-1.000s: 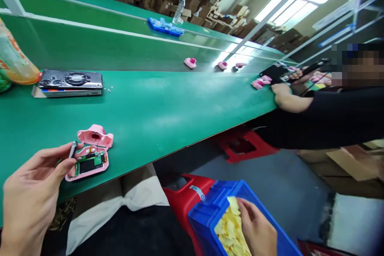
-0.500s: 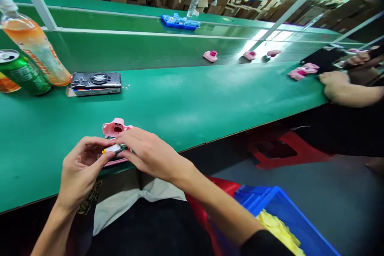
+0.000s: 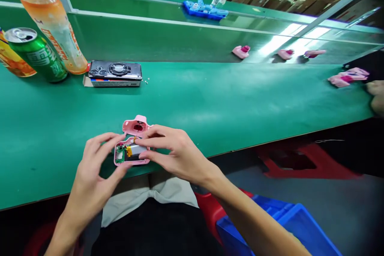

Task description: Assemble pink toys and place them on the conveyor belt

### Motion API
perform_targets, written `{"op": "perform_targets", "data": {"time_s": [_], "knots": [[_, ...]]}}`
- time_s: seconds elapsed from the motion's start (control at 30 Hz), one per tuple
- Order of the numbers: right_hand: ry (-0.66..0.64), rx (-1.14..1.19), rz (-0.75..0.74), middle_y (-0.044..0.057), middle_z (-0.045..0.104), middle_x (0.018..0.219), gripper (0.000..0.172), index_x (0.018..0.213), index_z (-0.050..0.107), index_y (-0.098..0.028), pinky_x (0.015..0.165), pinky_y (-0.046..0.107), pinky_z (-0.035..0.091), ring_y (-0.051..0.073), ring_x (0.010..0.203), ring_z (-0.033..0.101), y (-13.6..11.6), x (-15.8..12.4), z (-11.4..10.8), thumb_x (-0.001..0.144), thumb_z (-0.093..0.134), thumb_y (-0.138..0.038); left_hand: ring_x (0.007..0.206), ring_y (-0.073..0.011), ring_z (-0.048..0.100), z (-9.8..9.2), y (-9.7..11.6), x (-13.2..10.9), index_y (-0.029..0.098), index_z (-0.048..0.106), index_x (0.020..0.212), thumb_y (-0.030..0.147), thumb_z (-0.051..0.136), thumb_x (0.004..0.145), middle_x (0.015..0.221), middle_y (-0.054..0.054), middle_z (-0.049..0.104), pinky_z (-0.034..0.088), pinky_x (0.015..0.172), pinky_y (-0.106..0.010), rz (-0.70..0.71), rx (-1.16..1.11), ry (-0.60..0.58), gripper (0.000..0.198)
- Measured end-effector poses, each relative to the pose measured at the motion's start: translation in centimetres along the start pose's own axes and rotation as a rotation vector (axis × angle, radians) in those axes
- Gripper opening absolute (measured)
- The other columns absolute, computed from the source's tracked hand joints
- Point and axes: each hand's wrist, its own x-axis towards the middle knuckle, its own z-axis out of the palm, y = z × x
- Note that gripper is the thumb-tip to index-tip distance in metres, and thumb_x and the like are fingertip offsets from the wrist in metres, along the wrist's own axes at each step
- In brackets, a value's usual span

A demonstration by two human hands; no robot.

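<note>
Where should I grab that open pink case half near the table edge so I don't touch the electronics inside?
Pinch the pink case half by its outer side walls, coming from above at the two short ends. It lies open side up, with the green board and silver battery exposed, so only the rim is likely safe.

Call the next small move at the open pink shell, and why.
Probably press the silver battery flat into the open pink shell: it lies inside with the right hand touching it, while the left hand steadies the shell's edge.
</note>
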Motion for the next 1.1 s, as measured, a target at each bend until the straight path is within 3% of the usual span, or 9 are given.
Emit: {"op": "perform_targets", "data": {"time_s": [0.1,0.2,0.3,0.43,0.6,0.7,0.83,0.97,1.1], "knots": [[0.080,-0.022,-0.005,0.005,0.073,0.105,0.018,0.112,0.076,-0.018,0.090,0.028,0.060,0.015,0.098,0.071,0.2,-1.3,0.9,0.095,0.071,-0.019,0.108,-0.0223,0.064,0.6,0.0,-0.1,0.024,0.071,0.119,0.022,0.062,0.098,0.113,-0.006,0.069,0.055,0.093,-0.035,0.124,0.194,0.058,0.023],[0.113,-0.163,-0.008,0.008,0.072,0.102,0.018,0.112,0.076,-0.016,0.083,0.029,0.062,0.016,0.093,0.070,-0.1,-2.5,1.7,0.097,0.067,-0.021,0.098,-0.0183,0.067,1.4,0.0,-0.1,0.018,0.073,0.106,0.013,0.057,0.100,0.107,-0.007,0.070,0.056,0.090,-0.032,0.126,0.225,0.134,0.018],[0.086,-0.284,0.005,0.008,0.070,0.100,0.019,0.114,0.075,-0.017,0.075,0.029,0.063,0.015,0.086,0.068,-0.4,-3.0,2.1,0.100,0.062,-0.020,0.099,-0.0190,0.069,1.7,-0.1,-0.4,0.017,0.071,0.106,0.011,0.058,0.098,0.108,-0.007,0.071,0.057,0.091,-0.032,0.158,0.255,0.155,0.017],[0.023,-0.359,-0.015,0.010,0.069,0.099,0.018,0.113,0.074,-0.014,0.076,0.030,0.063,0.017,0.086,0.067,-0.4,-2.7,2.3,0.100,0.061,-0.018,0.099,-0.0188,0.069,1.6,-0.2,-0.7,0.017,0.069,0.106,0.008,0.060,0.097,0.109,-0.007,0.071,0.056,0.093,-0.032,0.184,0.270,0.158,0.016],[-0.002,-0.400,-0.041,0.010,0.068,0.098,0.019,0.112,0.071,-0.013,0.077,0.030,0.062,0.017,0.089,0.065,-0.5,-2.2,2.6,0.103,0.054,-0.017,0.100,-0.0168,0.066,1.8,-0.2,-0.5,0.014,0.068,0.105,0.004,0.062,0.095,0.108,-0.008,0.070,0.052,0.097,-0.029,0.197,0.272,0.138,0.015],[-0.091,-0.504,-0.011,0.011,0.068,0.096,0.022,0.112,0.070,-0.010,0.078,0.032,0.060,0.020,0.089,0.064,-1.3,-1.7,2.5,0.104,0.050,-0.015,0.102,-0.0173,0.065,1.7,-0.2,-0.6,0.014,0.066,0.106,0.004,0.061,0.095,0.110,-0.009,0.069,0.051,0.099,-0.030,0.204,0.275,0.118,0.015],[-0.199,-0.706,-0.044,0.012,0.069,0.097,0.024,0.116,0.071,-0.006,0.082,0.037,0.058,0.024,0.089,0.062,-2.4,-1.4,2.3,0.101,0.052,-0.010,0.122,-0.0243,0.059,0.8,-0.5,-1.0,0.013,0.061,0.121,0.019,0.059,0.100,0.130,-0.014,0.064,0.047,0.108,-0.037,0.262,0.274,-0.075,0.022],[-0.055,-0.733,-0.100,0.009,0.075,0.114,0.024,0.119,0.072,-0.010,0.083,0.037,0.057,0.024,0.095,0.061,-1.8,-2.7,2.8,0.101,0.061,-0.022,0.132,-0.0273,0.053,0.2,-1.1,-1.4,0.011,0.055,0.135,0.019,0.058,0.101,0.142,-0.017,0.057,0.043,0.114,-0.041,0.335,0.323,-0.169,0.035],[0.081,-0.699,-0.239,-0.003,0.073,0.130,0.027,0.123,0.071,-0.016,0.094,0.034,0.051,0.021,0.119,0.057,0.0,-4.2,3.9,0.103,0.053,-0.012,0.125,-0.0271,0.057,0.1,-1.4,-1.1,0.011,0.058,0.131,0.015,0.060,0.099,0.137,-0.017,0.059,0.047,0.110,-0.041,0.366,0.334,-0.165,0.032]]}}
